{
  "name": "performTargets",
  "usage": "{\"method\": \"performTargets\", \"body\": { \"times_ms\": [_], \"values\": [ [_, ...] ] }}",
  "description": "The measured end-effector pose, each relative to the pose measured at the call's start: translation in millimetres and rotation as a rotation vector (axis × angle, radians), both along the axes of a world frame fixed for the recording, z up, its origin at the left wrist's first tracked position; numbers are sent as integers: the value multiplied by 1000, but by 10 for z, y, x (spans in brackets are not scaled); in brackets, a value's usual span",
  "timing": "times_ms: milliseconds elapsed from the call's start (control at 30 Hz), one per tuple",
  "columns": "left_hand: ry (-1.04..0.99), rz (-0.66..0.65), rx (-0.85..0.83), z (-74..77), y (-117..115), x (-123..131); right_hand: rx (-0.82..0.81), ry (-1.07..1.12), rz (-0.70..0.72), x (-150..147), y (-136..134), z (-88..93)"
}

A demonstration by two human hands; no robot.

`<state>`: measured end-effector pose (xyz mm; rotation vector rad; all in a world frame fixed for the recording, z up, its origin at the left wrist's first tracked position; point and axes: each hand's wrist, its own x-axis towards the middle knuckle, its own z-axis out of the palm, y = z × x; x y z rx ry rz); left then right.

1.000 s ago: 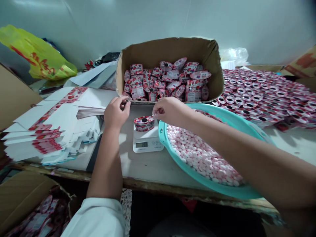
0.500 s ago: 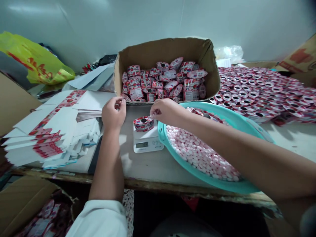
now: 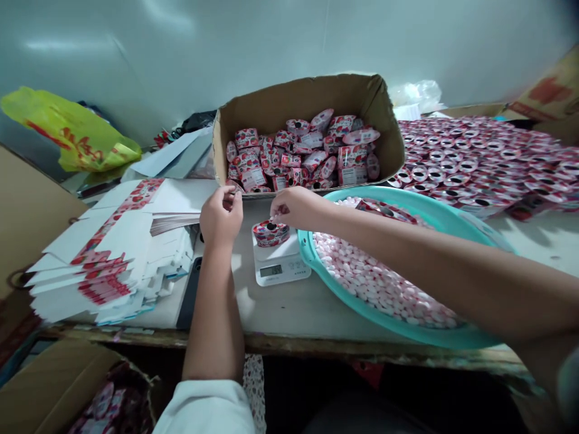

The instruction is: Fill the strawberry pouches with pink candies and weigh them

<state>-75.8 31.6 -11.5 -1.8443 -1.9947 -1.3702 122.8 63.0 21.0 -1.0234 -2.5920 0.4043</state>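
Note:
My right hand is closed in a pinch just above the small red-and-white printed candy box. A whitish-pink candy shows at its fingertips, partly hidden. That oval box stands upright with its dark opening facing up, on a white digital scale with a lit display too blurred to read surely. Curled in front of the cardboard box's lower left corner is my left hand. Its fingers are bent together; what they hold, if anything, I cannot make out. Beneath my right forearm lies a turquoise basin of pink-and-white candies.
Behind my hands, a cardboard box holds many filled packs. Many small open boxes stand at right. Flat printed cartons lie stacked at left beside a dark phone-like object. A yellow bag sits at back left.
My right hand has moved slightly left, over the small box's opening. My left hand stays by the cardboard box corner. The whole view has shifted a little.

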Motion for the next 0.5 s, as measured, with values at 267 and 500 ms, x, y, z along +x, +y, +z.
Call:
{"method": "performTargets", "body": {
  "times_ms": [267, 500],
  "values": [
    [-18, -145, 84, 56, -76, -16, -1, -214, -29, -204, -10, 130],
    [-39, -162, 54, 35, -54, -26, 36, -362, 5, -228, 7, 118]
  ]
}}
